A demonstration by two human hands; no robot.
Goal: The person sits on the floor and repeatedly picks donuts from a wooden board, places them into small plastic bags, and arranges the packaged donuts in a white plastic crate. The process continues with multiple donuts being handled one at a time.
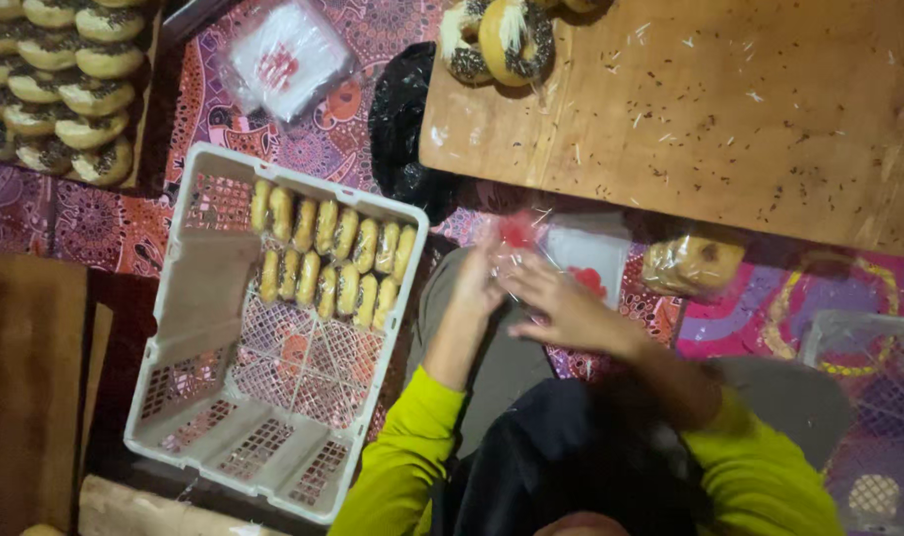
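Two hands hold a small clear bag over the lap.

The left hand (477, 283) and the right hand (561, 308) meet in front of the person in the lime-green sleeves. Their fingers curl around a clear plastic bag (519, 243) with a red mark; it is blurry, so I cannot tell if anything is inside. Just past them lies a wrapped donut (692, 264). To the left sits a white crate (189, 397) with two rows of bagged donuts (333, 258) at its far end. Farther away, a wooden board (730, 109) holds sprinkle donuts (502, 40), and a tray of donuts (60, 84) fills the far left corner.
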